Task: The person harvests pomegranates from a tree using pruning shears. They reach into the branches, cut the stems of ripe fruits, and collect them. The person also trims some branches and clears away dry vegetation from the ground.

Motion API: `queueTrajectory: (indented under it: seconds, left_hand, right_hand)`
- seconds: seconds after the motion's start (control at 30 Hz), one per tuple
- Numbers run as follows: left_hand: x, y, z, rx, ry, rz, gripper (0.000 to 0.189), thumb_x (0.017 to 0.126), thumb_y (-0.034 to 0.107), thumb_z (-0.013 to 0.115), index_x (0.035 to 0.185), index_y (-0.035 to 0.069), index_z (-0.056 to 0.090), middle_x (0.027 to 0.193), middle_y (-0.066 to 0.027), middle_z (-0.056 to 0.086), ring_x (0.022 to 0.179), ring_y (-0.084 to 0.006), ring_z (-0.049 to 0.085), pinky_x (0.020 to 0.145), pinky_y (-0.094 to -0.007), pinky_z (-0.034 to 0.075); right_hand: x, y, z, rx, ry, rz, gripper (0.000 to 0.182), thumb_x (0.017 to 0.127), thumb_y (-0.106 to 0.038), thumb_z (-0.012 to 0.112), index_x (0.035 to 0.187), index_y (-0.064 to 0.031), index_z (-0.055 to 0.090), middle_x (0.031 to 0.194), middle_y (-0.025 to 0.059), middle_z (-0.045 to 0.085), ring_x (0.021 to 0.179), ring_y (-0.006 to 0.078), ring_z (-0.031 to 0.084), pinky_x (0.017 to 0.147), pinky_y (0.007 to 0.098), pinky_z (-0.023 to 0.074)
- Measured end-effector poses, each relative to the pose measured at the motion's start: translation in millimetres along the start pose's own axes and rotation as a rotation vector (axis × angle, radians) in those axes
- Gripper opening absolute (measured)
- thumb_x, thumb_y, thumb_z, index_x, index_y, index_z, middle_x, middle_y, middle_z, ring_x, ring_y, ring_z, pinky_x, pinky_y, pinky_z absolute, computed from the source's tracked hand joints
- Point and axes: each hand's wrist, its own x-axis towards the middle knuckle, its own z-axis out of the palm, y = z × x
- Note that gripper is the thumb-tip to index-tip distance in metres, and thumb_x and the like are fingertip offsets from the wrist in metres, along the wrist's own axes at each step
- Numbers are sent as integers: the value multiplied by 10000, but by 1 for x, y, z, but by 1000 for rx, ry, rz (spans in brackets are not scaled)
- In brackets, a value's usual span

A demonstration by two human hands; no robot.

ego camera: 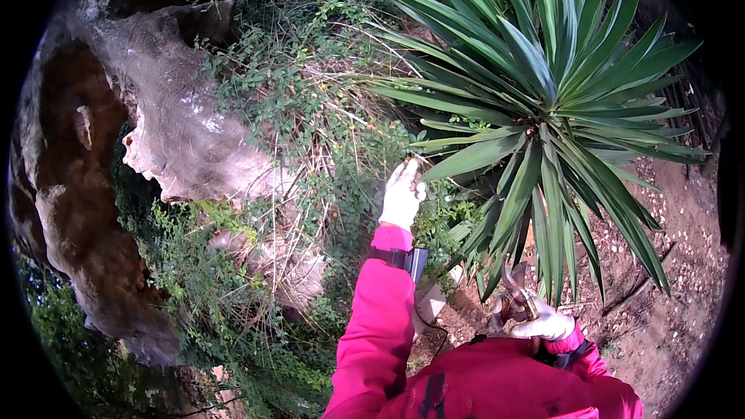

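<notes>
My left hand (403, 193), in a pale, soiled work glove, reaches into leafy shrub growth beside a spiky yucca-like plant (541, 110). Its fingers are curled around what looks like a thin stem (432, 163); glare on the glove hides the exact grip. Close to my body, my right hand (547, 321), gloved too, holds a pair of pruning shears (518, 294). Their curved blades point away from me, below the plant's lower leaves. Part of the handles is hidden by my fingers and the pink jacket (500, 378).
A large, hollowed rock (186, 93) rises on the left, with tangled green shrubs (326, 198) and dry stems over it. Long pointed leaves spread at the upper right. Leaf-strewn soil (657, 297) lies at the right. A device (416, 263) is strapped to my left wrist.
</notes>
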Motion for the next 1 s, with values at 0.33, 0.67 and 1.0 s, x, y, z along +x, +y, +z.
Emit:
queueTrajectory:
  seconds: [0.33, 0.67, 1.0]
  left_hand:
    - [-64, 14, -8, -569, -55, -421, 304, 935, 320, 555, 1021, 54, 674, 914, -64, 670, 642, -102, 534, 545, -229, 439]
    - [-200, 30, 28, -465, -8, -186, 384, 830, 227, 657, 1167, 67, 563, 1057, -66, 608, 706, -145, 450, 617, -281, 359]
    - [-250, 31, 1, -662, -74, -154, 327, 920, 333, 578, 1113, 71, 600, 1085, -97, 622, 724, -139, 437, 554, -220, 367]
  right_hand:
    - [3, -21, -8, -285, -139, 69, 573, 821, -157, 692, 1289, -37, 383, 1188, 69, 478, 1049, 173, 477, 910, 311, 386]
    - [6, -28, -34, -162, -156, 72, 696, 843, -326, 661, 1355, -25, 298, 1210, 78, 432, 1014, 195, 478, 907, 317, 391]
    - [25, 0, -10, 71, -43, 3, 620, 851, -496, 626, 1195, -10, 455, 921, 44, 551, 825, 156, 553, 788, 314, 463]
